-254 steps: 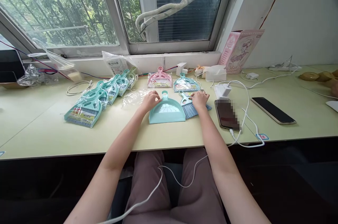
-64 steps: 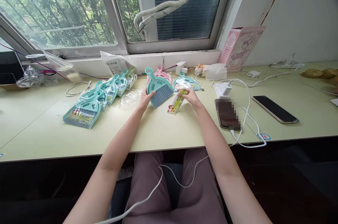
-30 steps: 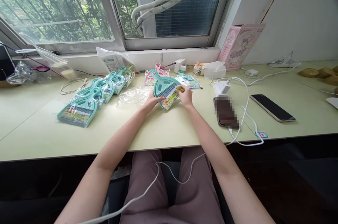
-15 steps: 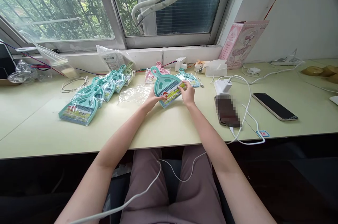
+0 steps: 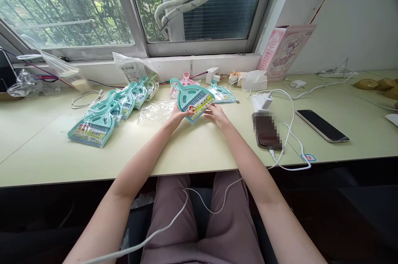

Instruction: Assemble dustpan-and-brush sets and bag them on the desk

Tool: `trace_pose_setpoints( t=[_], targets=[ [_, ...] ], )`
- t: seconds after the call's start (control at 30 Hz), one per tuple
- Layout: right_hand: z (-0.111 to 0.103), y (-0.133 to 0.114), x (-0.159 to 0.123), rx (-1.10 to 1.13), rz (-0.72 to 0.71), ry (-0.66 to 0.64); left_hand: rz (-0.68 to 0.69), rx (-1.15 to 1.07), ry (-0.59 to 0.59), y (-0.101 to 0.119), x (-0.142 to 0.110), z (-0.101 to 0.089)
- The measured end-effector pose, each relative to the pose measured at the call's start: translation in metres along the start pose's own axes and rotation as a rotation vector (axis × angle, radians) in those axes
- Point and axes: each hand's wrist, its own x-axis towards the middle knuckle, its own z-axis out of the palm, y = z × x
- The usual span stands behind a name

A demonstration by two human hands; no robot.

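A turquoise mini dustpan and brush set (image 5: 188, 94) is held tilted above the table, its handle pointing to the upper left. A yellow-green label card lies across its brush bristles. My left hand (image 5: 178, 116) grips its lower left edge, thumb in front and the other fingers hidden behind. At its lower right edge is my right hand (image 5: 217, 115), fingers apart and the fingertips at the rim by the card. Left of my hands, several similar turquoise sets in clear wrap (image 5: 93, 125) lie in an overlapping row. A flat clear plastic bag (image 5: 157, 110) lies beside my left hand.
Behind the held set lie a pink dustpan set (image 5: 186, 79) and another turquoise set (image 5: 221, 92). To the right are a charging phone (image 5: 268, 131) with white cables, a second phone (image 5: 323, 125) and a white charger (image 5: 262, 101). A pink box (image 5: 286, 52) stands by the window.
The dustpan set has shifted slightly left. My right hand has let go of the label card's right end and moved down and left along the edge, its fingers spreading.
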Motion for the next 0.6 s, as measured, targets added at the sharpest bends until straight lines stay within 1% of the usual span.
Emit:
trace_pose_setpoints(
  t=[0.07, 0.2, 0.33, 0.5, 0.6],
  targets=[
    [0.002, 0.0, -0.0014, 0.029, 0.025, -0.044, 0.006, 0.002, -0.025, 0.0015, -0.0017, 0.0025],
    [-0.0004, -0.0011, -0.001, 0.042, 0.032, 0.011, -0.023, -0.001, -0.041, 0.0032, -0.0038, 0.0053],
    [-0.0038, -0.0009, 0.0007, 0.029, 0.025, 0.005, -0.071, -0.02, -0.026, 0.0014, -0.0022, 0.003],
    [-0.0037, 0.0, 0.0007, -0.013, 0.021, -0.02, -0.131, -0.116, 0.025, 0.0006, 0.0001, -0.0013],
    [-0.0033, -0.0003, -0.0006, -0.022, 0.012, -0.034, -0.129, -0.133, 0.033, 0.0007, 0.0002, -0.0021]
  ],
)
